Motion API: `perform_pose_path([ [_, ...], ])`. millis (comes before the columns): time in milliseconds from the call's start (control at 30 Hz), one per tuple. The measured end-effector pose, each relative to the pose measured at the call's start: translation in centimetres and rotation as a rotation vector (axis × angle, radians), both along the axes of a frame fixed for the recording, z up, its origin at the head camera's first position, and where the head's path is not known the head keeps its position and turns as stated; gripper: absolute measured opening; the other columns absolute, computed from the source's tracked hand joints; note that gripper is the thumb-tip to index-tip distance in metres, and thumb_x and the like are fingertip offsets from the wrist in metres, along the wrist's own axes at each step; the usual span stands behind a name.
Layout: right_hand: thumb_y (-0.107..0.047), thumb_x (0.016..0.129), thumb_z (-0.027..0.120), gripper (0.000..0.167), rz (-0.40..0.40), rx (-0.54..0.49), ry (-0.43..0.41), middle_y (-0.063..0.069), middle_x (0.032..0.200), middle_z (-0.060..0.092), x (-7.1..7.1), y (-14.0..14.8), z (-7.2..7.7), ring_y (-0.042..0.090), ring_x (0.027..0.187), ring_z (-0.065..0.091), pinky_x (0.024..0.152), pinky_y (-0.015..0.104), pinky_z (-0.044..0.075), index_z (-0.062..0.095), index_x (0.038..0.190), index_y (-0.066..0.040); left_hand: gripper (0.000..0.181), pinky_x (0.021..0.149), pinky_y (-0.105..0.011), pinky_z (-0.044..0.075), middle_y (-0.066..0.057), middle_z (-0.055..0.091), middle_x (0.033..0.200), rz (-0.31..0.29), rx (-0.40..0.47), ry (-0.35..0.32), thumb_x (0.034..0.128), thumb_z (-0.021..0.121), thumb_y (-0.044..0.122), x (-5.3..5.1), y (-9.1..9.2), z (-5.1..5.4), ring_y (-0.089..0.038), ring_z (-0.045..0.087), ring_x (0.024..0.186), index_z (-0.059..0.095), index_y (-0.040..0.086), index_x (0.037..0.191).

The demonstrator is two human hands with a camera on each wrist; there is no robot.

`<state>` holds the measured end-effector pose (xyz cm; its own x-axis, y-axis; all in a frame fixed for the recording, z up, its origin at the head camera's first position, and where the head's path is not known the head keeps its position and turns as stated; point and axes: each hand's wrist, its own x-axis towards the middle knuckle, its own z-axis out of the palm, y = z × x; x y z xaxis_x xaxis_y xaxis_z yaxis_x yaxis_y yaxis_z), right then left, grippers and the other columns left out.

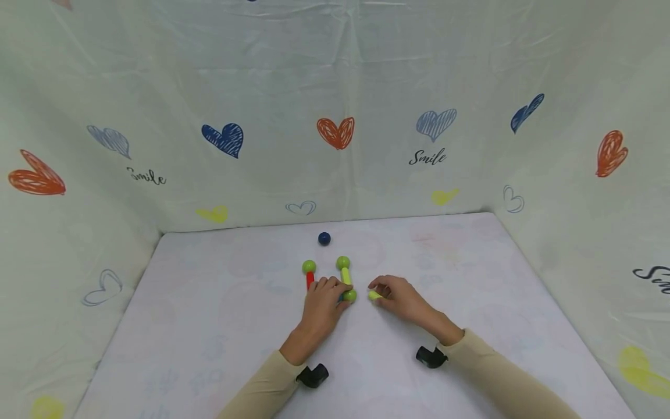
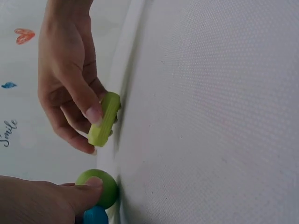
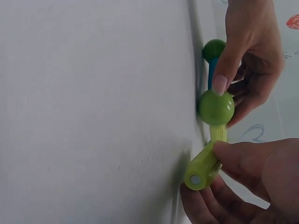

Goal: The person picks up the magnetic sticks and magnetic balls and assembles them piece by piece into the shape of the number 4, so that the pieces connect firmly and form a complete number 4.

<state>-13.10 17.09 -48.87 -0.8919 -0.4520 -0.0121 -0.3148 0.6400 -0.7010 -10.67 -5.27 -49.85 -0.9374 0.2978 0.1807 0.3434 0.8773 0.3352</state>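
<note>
My left hand (image 1: 320,305) pinches a green ball (image 3: 216,107) at the near right corner of a magnetic stick-and-ball shape. From that ball a blue rod (image 3: 212,71) runs to another green ball (image 3: 214,50), hidden under the hand in the head view. A yellow-green rod (image 1: 345,276) leads to the far right green ball (image 1: 342,262). A red rod (image 1: 310,280) joins the far left green ball (image 1: 309,266). Just right of the shape, my right hand (image 1: 404,299) holds a loose yellow-green rod (image 2: 105,120) between thumb and fingers, its metal end (image 3: 195,179) showing.
A dark blue ball (image 1: 324,238) lies alone behind the shape, near the back of the white table (image 1: 220,326). White cloth walls (image 1: 282,75) printed with hearts and the word Smile stand at the back and both sides. Black wrist cameras (image 1: 313,376) hang at both sleeves.
</note>
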Motion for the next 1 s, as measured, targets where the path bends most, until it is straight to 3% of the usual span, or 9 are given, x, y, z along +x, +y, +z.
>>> perform_pose_path([
  [233,0.001,0.094,0.074,0.022,-0.003,-0.116,-0.059,0.007,0.096,0.071,0.6,-0.9,-0.5,0.014,0.083,0.067,0.070,0.026,0.055,0.073,0.116,0.002,0.038,0.096,-0.041,0.049,0.002,0.071,0.110,0.003,-0.022,0.000,0.0887,0.087,0.025,0.0,-0.1,-0.1,-0.019,0.061,0.104,0.078,0.019,0.125],
  [500,0.001,0.093,0.073,0.023,-0.058,-0.230,-0.160,0.010,0.094,0.071,1.1,-1.6,-1.0,0.012,0.075,0.064,0.064,0.024,0.051,0.071,0.115,0.006,0.037,0.093,-0.039,0.049,0.001,0.071,0.111,-0.019,-0.025,-0.006,0.0901,0.086,0.024,0.0,-0.2,0.1,-0.020,0.061,0.105,0.077,0.019,0.126],
  [767,0.001,0.092,0.073,0.028,-0.106,-0.314,-0.254,0.012,0.096,0.070,1.8,-2.6,-1.1,0.012,0.077,0.068,0.066,0.022,0.055,0.068,0.118,0.011,0.036,0.090,-0.038,0.048,0.001,0.071,0.110,-0.054,-0.015,0.004,0.0896,0.087,0.021,0.0,-0.6,0.3,-0.020,0.061,0.103,0.078,0.018,0.125],
  [1000,0.000,0.093,0.075,0.028,-0.129,-0.367,-0.277,0.013,0.095,0.070,2.3,-3.1,-1.4,0.017,0.079,0.071,0.068,0.028,0.060,0.065,0.116,0.011,0.036,0.090,-0.038,0.047,0.001,0.072,0.111,-0.056,-0.011,-0.045,0.0902,0.086,0.020,-0.4,-0.7,0.5,-0.021,0.061,0.105,0.079,0.018,0.126],
])
